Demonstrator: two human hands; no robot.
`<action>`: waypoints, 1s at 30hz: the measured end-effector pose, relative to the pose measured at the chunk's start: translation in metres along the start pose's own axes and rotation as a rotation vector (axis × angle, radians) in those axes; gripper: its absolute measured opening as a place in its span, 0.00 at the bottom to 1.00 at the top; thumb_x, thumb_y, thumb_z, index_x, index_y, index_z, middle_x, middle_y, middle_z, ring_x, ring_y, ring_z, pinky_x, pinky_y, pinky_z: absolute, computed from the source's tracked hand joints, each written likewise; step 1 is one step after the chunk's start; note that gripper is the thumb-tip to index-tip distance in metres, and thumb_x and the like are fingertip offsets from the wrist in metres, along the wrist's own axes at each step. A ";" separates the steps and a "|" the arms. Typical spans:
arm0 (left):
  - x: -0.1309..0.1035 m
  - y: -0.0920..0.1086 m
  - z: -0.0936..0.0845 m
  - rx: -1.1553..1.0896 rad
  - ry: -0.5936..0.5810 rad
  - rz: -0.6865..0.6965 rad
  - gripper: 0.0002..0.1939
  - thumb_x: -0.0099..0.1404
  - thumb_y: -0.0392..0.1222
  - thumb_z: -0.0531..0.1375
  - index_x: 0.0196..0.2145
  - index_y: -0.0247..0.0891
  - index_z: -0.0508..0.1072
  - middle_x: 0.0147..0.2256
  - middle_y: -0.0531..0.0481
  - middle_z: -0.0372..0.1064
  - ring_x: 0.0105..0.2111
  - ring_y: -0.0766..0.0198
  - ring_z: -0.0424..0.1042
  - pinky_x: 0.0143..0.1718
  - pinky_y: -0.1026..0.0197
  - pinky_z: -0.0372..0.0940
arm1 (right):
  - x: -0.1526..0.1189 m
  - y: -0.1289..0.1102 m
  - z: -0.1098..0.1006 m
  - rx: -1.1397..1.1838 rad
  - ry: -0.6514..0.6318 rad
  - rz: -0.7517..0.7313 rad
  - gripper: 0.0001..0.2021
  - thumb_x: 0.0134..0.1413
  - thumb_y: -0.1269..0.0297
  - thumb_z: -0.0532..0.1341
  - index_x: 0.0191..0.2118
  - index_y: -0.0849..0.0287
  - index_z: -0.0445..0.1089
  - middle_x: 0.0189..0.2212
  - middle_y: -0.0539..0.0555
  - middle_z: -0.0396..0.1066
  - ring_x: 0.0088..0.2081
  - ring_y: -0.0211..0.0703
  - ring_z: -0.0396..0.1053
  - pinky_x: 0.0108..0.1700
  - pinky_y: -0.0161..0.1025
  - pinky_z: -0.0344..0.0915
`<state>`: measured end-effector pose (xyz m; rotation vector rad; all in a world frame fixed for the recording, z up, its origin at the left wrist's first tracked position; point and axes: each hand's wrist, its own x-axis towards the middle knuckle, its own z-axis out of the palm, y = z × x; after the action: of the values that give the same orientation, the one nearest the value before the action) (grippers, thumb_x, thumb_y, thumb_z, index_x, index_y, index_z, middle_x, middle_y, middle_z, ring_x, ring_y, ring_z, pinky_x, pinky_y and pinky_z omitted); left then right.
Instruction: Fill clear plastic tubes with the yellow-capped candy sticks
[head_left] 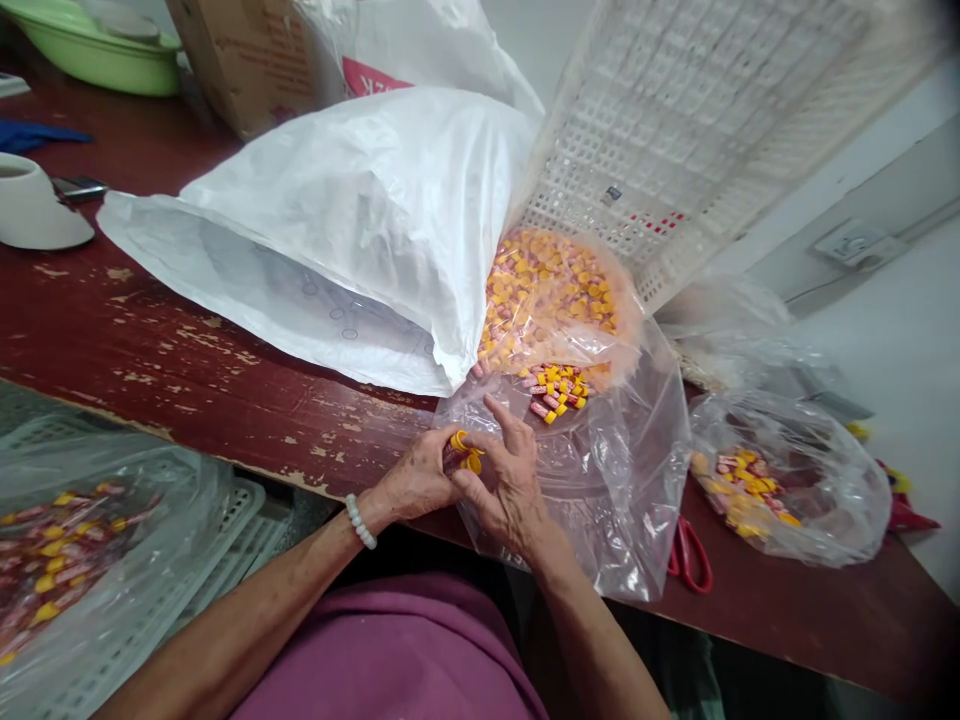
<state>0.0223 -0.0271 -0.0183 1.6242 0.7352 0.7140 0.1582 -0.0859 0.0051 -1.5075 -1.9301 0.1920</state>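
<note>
In the head view my left hand (420,478), with a beaded bracelet at the wrist, is closed around several small pink tubes with yellow caps (471,462). My right hand (514,485) meets it from the right, its thumb and a finger closing on the yellow-capped end of the held tubes. Its index finger points away toward the bags. Just beyond lies a clear plastic bag (600,490), its mouth spread toward me. Loose capped tubes (556,390) rest at that mouth, and a large heap of the same tubes (555,285) fills the bag behind them.
A big white sack (360,210) lies left of the heap, and a white perforated crate (675,130) leans behind. Right are red-handled scissors (691,556) and another bag of tubes (795,480). Lower left, a bagged pile of tubes (60,560) sits in a crate below the worn red table (187,345).
</note>
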 end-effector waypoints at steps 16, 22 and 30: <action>0.005 0.009 -0.006 -0.299 0.018 -0.172 0.17 0.37 0.23 0.54 0.28 0.33 0.65 0.24 0.58 0.61 0.25 0.72 0.59 0.25 0.70 0.54 | 0.008 0.067 -0.020 0.050 0.226 0.254 0.12 0.58 0.58 0.56 0.43 0.57 0.69 0.36 0.54 0.70 0.37 0.41 0.67 0.42 0.40 0.64; 0.005 -0.003 -0.006 0.008 0.025 -0.010 0.12 0.40 0.26 0.55 0.26 0.34 0.64 0.24 0.57 0.58 0.24 0.72 0.55 0.24 0.68 0.51 | 0.014 -0.012 -0.020 0.210 -0.077 -0.070 0.10 0.60 0.68 0.53 0.45 0.55 0.68 0.39 0.54 0.66 0.42 0.39 0.66 0.44 0.38 0.65; 0.003 -0.011 -0.006 0.061 0.014 0.018 0.15 0.40 0.26 0.56 0.29 0.34 0.66 0.26 0.56 0.60 0.26 0.69 0.58 0.25 0.67 0.52 | 0.006 -0.010 -0.017 -0.007 0.024 -0.054 0.17 0.49 0.76 0.53 0.46 0.55 0.63 0.46 0.57 0.60 0.48 0.47 0.61 0.47 0.46 0.62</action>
<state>0.0184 -0.0192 -0.0284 1.6846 0.7593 0.7228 0.1596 -0.0889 0.0255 -1.4535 -1.9522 0.1432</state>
